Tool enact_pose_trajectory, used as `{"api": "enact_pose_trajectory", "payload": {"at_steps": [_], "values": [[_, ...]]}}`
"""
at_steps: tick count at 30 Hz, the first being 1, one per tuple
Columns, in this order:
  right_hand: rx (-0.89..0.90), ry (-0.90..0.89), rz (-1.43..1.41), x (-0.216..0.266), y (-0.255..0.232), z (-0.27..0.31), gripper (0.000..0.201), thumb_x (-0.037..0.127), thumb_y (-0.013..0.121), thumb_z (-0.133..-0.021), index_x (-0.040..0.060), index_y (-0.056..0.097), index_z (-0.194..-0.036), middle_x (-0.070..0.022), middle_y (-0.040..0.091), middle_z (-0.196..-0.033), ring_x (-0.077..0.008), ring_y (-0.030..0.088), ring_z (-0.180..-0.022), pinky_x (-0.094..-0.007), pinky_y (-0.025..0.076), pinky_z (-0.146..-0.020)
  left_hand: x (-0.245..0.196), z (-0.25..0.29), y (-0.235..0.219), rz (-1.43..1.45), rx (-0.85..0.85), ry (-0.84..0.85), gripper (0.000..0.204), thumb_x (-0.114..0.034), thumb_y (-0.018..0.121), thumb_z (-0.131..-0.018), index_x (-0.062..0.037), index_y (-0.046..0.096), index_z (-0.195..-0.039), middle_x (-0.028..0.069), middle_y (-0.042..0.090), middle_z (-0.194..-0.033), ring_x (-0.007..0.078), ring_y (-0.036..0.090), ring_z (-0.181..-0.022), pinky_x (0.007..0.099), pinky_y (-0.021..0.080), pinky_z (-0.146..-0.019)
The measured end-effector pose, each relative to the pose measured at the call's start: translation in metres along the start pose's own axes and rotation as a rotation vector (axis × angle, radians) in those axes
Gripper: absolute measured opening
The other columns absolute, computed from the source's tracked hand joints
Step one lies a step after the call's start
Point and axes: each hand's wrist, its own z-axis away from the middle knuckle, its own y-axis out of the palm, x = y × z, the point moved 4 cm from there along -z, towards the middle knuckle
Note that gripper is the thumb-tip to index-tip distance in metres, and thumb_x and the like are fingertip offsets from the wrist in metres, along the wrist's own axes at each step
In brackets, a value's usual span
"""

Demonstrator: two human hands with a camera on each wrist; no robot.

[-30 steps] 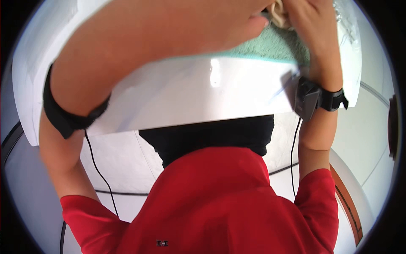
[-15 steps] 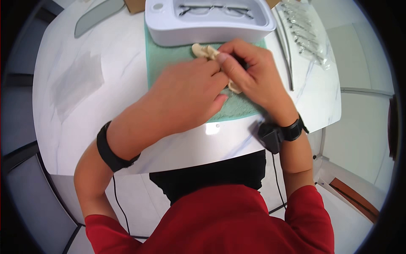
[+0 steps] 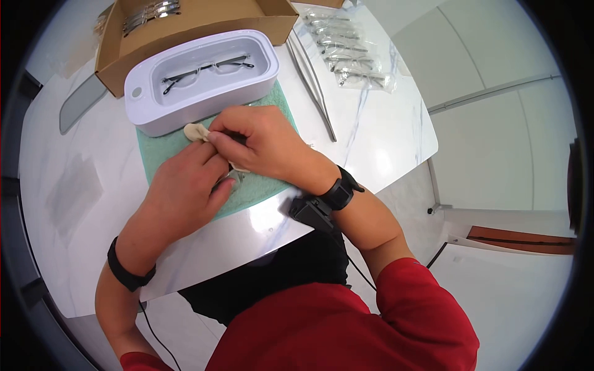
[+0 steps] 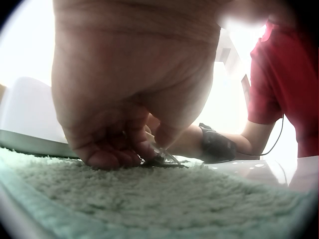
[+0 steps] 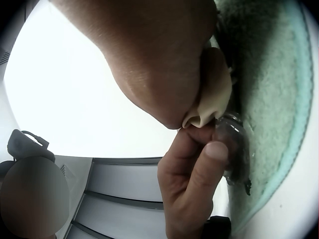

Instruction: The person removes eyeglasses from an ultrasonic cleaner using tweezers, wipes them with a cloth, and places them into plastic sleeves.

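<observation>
Pinching cloth (image 3: 195, 132), the right hand (image 3: 266, 139) meets the left hand (image 3: 187, 188) gripping glasses (image 5: 238, 144); tub (image 3: 185, 119) at eleven o'clock, before box (image 3: 216, 28), tweezers (image 3: 325, 116) at two.

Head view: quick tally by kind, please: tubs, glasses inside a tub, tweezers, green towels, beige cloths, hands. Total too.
Tub: 1
Glasses in the tub: 1
Tweezers: 1
Green towel: 1
Beige cloth: 1
Left hand plus right hand: 2
Total: 7
</observation>
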Motion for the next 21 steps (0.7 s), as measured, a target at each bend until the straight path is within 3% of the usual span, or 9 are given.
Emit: {"api": "enact_pose_trajectory", "payload": {"at_steps": [13, 21], "values": [[0.032, 0.042, -0.03, -0.0064, 0.0039, 0.0035, 0.008, 0.011, 0.072, -0.089, 0.0038, 0.071, -0.09, -0.0124, 0.068, -0.078, -0.0316, 0.067, -0.067, -0.0363, 0.053, -0.06, 0.0, 0.0, 0.0023, 0.073, 0.035, -0.046, 0.022, -0.014, 0.07, -0.085, -0.0041, 0.064, -0.103, 0.0129, 0.062, -0.103, 0.0332, 0.063, -0.097, 0.0439, 0.053, -0.08], [0.037, 0.053, -0.037, -0.0005, 0.001, 0.0005, 0.01, 0.012, 0.071, -0.091, 0.0024, 0.072, -0.093, -0.0122, 0.068, -0.077, -0.0282, 0.066, -0.064, -0.0345, 0.052, -0.059, -0.001, 0.0022, -0.0008, 0.001, 0.007, -0.021, 0.021, -0.015, 0.069, -0.086, -0.0037, 0.064, -0.102, 0.0125, 0.062, -0.105, 0.0321, 0.063, -0.099, 0.0433, 0.053, -0.082]]}}
